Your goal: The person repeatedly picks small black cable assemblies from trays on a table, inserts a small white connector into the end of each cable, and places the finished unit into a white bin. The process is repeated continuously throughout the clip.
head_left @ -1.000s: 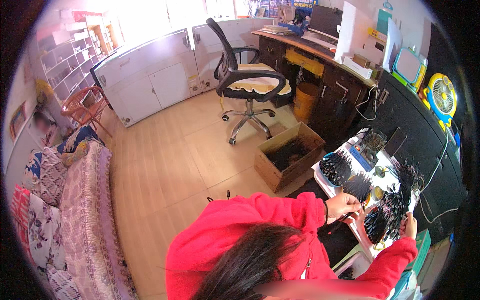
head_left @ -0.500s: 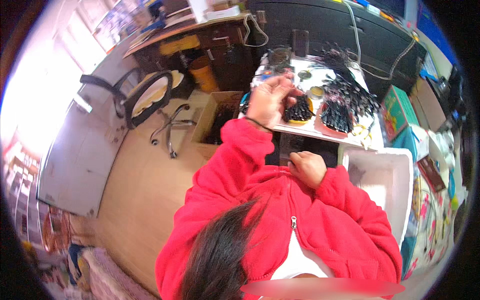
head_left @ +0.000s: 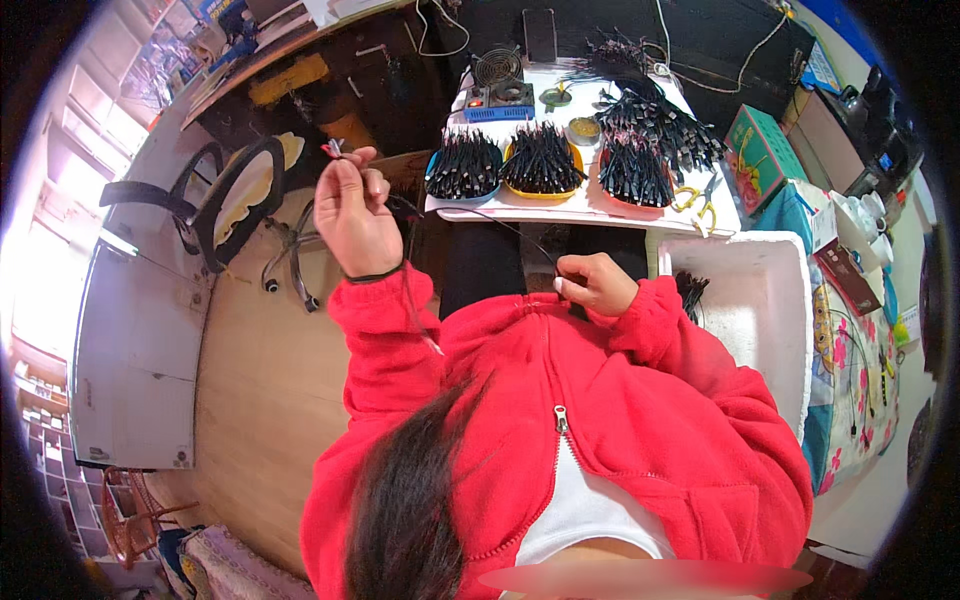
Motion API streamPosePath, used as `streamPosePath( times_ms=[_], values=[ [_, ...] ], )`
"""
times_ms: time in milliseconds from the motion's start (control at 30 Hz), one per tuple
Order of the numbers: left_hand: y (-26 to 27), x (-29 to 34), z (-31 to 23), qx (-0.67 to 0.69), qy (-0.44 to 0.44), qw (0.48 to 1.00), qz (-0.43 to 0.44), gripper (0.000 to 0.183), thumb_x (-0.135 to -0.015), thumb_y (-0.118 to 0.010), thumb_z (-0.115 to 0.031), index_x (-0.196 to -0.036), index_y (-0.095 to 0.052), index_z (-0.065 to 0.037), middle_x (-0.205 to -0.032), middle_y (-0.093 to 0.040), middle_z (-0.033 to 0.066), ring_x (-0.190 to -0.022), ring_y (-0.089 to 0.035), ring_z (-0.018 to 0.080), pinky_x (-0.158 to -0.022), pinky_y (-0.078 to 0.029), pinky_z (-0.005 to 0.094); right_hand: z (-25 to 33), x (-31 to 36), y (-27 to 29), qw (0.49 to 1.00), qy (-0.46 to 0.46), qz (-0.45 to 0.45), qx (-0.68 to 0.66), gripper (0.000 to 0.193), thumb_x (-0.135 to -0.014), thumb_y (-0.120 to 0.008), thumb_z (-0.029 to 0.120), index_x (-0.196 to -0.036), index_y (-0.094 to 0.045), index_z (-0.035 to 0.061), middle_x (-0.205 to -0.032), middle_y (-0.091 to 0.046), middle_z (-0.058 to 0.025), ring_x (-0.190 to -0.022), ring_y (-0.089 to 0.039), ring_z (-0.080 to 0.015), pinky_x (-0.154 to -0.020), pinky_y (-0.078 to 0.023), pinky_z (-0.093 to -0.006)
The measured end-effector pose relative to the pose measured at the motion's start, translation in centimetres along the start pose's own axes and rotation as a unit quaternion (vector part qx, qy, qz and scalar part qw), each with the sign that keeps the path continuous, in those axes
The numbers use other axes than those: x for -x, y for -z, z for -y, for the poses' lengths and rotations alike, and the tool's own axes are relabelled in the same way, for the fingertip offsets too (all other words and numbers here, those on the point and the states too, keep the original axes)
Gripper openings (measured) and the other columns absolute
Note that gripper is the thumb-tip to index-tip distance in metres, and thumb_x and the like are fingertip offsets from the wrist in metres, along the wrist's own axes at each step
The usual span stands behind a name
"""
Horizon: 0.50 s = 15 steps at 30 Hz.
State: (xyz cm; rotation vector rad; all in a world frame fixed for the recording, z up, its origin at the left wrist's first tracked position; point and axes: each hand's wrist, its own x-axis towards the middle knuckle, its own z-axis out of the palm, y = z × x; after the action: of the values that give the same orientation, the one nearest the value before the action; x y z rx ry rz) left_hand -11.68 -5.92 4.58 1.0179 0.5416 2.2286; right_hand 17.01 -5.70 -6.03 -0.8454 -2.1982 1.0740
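My left hand [head_left: 358, 220] is raised left of the white table, with thumb and fingertips pinched on a thin black cable [head_left: 515, 232]. Red and whitish wire ends [head_left: 333, 149] stick out above the fingertips. The cable sags across to my right hand [head_left: 600, 285], which is closed on it at my waist. A thin strand [head_left: 420, 318] hangs beside my left wrist and ends in a pale tip. On the table stand a blue tub [head_left: 462, 192], a yellow tub [head_left: 545, 190] and a reddish tub [head_left: 632, 207], each packed with short black cables.
Behind the tubs are a blue-based device [head_left: 500, 112], a small fan [head_left: 497, 67] and a round tin [head_left: 583, 131]. More black cables [head_left: 665, 125] and yellow-handled cutters [head_left: 706, 205] lie to the right. A white foam box [head_left: 760, 320] stands at my right, a chair [head_left: 240, 205] to the left.
My left hand has moved left, from above the table to beside it. The cable now shows stretched between both hands. The view has shifted, uncovering the blue and yellow tubs.
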Motion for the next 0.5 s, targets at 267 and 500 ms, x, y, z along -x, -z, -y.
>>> streamPosePath(
  times_ms=[267,500],
  values=[
    [11.7,0.6,-7.3,-0.072,-0.038,0.987,-0.14,0.018,-0.095,-0.055,-0.014,-0.101,-0.06,0.002,-0.102,-0.062,0.0122,-0.063,-0.041,0.0081,-0.055,-0.033,0.0216,2.2,1.0,1.4,0.992,0.021,-0.119,-0.026,0.021,-0.083,-0.059,0.01,-0.069,-0.047,-0.0006,-0.059,-0.042,-0.0072,-0.054,-0.041,-0.0109,-0.048,-0.034,-0.0287],
    [7.2,6.1,-4.7,0.037,0.381,0.912,0.149,0.017,-0.098,-0.046,-0.011,-0.106,-0.059,-0.003,-0.137,-0.042,0.0283,-0.119,-0.051,0.0411,-0.092,-0.051,0.0421,4.5,-0.7,-0.4,0.918,0.317,-0.123,0.204,0.019,-0.065,-0.066,0.007,-0.063,-0.048,0.0054,-0.061,-0.048,-0.0089,-0.056,-0.052,-0.027,-0.05,-0.042,-0.0374]
  ],
)
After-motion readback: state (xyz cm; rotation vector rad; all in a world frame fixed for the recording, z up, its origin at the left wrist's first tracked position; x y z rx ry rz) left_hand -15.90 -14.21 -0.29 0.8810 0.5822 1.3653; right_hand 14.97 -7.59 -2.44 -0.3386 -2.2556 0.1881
